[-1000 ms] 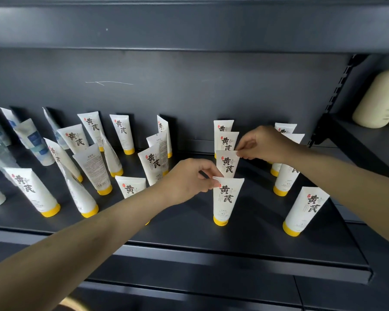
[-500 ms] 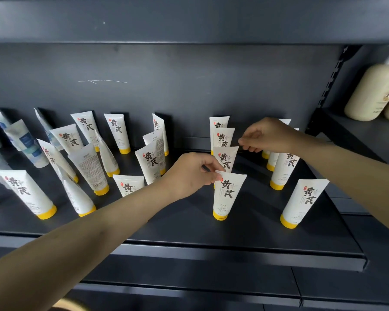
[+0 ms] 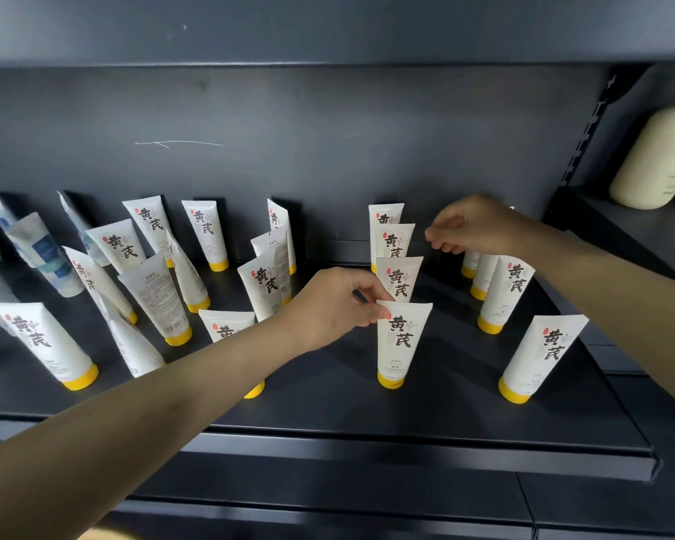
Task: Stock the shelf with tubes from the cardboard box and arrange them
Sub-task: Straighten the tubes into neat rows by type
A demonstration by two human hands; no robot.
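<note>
White tubes with yellow caps stand cap-down on the dark shelf. A straight column of them runs front to back at the centre. My left hand pinches the top left corner of the front tube in that column. My right hand hovers with curled fingers just right of the top edge of a rear tube, a small gap between them, holding nothing that I can see. It hides part of the right column behind it. The cardboard box is out of view.
Two tubes stand at the right. At the left, several tubes lean in uneven rows, with blue-labelled tubes at the far left. Cream bottles sit on the neighbouring shelf beyond a slotted post.
My right hand has drawn slightly right, off the rear tube's top corner it was touching. My left hand keeps its pinch on the front tube.
</note>
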